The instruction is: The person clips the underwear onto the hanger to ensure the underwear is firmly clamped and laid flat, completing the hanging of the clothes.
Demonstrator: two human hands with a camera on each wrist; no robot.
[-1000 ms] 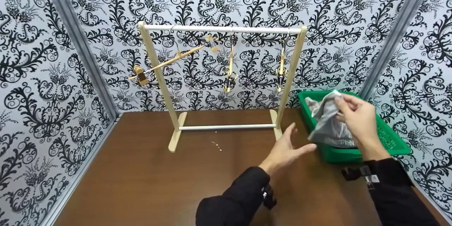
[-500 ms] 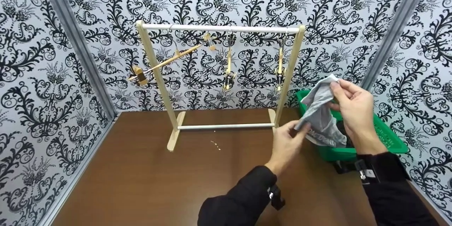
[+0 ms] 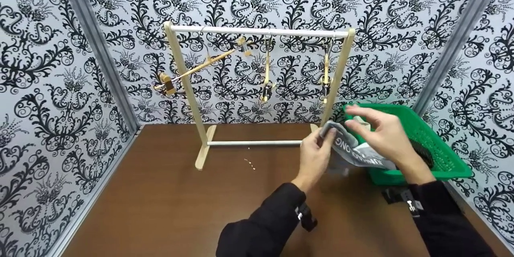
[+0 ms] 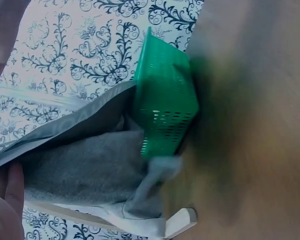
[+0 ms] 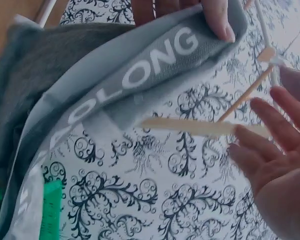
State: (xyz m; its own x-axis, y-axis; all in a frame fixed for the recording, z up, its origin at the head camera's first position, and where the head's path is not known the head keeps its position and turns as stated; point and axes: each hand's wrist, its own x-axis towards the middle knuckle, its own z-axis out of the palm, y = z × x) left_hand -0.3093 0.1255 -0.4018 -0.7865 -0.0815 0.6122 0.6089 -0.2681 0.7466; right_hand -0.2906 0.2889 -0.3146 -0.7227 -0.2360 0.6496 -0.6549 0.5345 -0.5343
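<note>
Grey underpants (image 3: pixel 367 161) with white letters on the waistband hang in the air before the green basket. My left hand (image 3: pixel 315 156) pinches one end of the waistband between thumb and fingers. In the right wrist view the lettered band of the underpants (image 5: pixel 140 70) runs down from those left fingertips (image 5: pixel 217 20). My right hand (image 3: pixel 383 136) is just above the cloth, fingers spread, holding nothing; the right wrist view shows this hand (image 5: pixel 280 165) apart from the band. The left wrist view shows the waist opening of the underpants (image 4: pixel 85 165) gaping.
A green basket (image 3: pixel 451 166) with a dark item (image 3: pixel 421 154) inside stands at the right. Behind the hands is a wooden rack with a white rail (image 3: pixel 241 30). A tilted clip hanger (image 3: pixel 213 60) and two edge-on hangers (image 3: pixel 267 72) hang there. Small pale bits (image 3: pixel 251 164) lie on the table.
The left hand has taken hold of the waistband and drawn it slightly left and down. The right hand, which pinched the underpants before, has let go and spread its fingers.
</note>
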